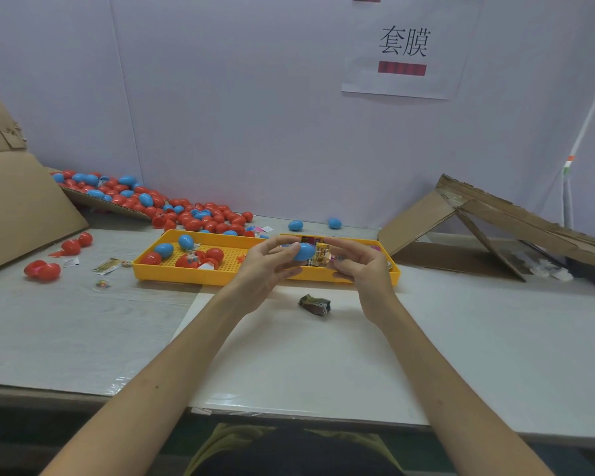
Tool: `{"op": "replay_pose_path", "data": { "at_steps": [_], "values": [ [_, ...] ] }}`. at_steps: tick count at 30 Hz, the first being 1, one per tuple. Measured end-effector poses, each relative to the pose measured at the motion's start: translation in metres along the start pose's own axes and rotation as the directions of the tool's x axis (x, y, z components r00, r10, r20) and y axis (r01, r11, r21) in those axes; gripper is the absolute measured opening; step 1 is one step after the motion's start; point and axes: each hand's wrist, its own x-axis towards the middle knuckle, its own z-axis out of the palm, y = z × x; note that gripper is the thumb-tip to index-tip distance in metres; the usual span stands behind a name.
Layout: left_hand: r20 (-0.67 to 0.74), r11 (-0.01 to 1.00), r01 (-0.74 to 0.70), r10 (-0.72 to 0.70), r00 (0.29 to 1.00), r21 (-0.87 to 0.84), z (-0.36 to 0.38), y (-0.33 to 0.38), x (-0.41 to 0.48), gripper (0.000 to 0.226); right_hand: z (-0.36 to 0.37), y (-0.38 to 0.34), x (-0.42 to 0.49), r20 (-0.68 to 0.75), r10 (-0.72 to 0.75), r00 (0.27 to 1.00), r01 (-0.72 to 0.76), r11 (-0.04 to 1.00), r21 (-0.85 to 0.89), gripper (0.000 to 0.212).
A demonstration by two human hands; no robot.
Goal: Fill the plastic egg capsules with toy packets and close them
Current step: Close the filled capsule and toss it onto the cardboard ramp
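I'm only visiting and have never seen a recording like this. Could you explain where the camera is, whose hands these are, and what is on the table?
There is no machine here. A person works with bare hands, and the single picture comes from a camera worn on the head, looking forward and down. The left hand grips a blue egg capsule above a yellow tray. The right hand is curled close beside it; I cannot tell whether it touches the egg or a toy packet. The tray holds more red and blue eggs and some packets. A crumpled packet lies on the white table in front of the tray. A heap of eggs sits at the back left, and a cardboard ramp stands on the right.
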Motion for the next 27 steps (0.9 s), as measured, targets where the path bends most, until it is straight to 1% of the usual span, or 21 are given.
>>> {"op": "replay_pose_path", "data": {
  "at_steps": [3, 8, 13, 15, 18, 21, 27],
  "values": [
    [0.011, 1.000, 0.005, -0.005, 1.000, 0.020, 0.001, -0.002, 0.000, 0.019, 0.000, 0.000, 0.000, -0.002, -0.007, 1.000, 0.008, 1.000, 0.010, 0.047],
    [0.034, 0.997, -0.003, 0.001, 0.999, 0.078, 0.004, -0.002, -0.002, 0.031, 0.001, 0.001, 0.000, 0.007, -0.020, 1.000, 0.020, 1.000, 0.013, 0.048],
    [0.048, 0.988, -0.006, -0.002, 0.999, 0.153, 0.002, -0.004, -0.002, 0.021, 0.001, 0.000, -0.001, 0.028, -0.041, 0.999, 0.041, 0.999, 0.012, 0.050],
    [0.077, 0.985, -0.004, -0.009, 0.997, 0.173, 0.002, -0.004, -0.003, 0.022, 0.000, 0.001, 0.000, 0.036, -0.048, 0.998, 0.048, 0.999, -0.001, 0.049],
    [0.096, 0.985, 0.021, -0.038, 0.995, 0.170, 0.004, -0.004, -0.004, 0.026, -0.001, 0.003, 0.001, 0.040, -0.063, 0.997, 0.063, 0.998, -0.007, 0.046],
    [0.088, 0.987, 0.038, -0.052, 0.995, 0.158, 0.005, -0.004, -0.005, 0.032, 0.000, 0.005, 0.002, 0.043, -0.089, 0.995, 0.089, 0.996, -0.007, 0.037],
    [0.127, 0.991, 0.040, -0.057, 0.990, 0.129, 0.002, -0.008, -0.003, 0.025, -0.002, 0.010, 0.005, -0.007, -0.127, 0.992, 0.126, 0.992, -0.030, 0.031]
  ]
}}
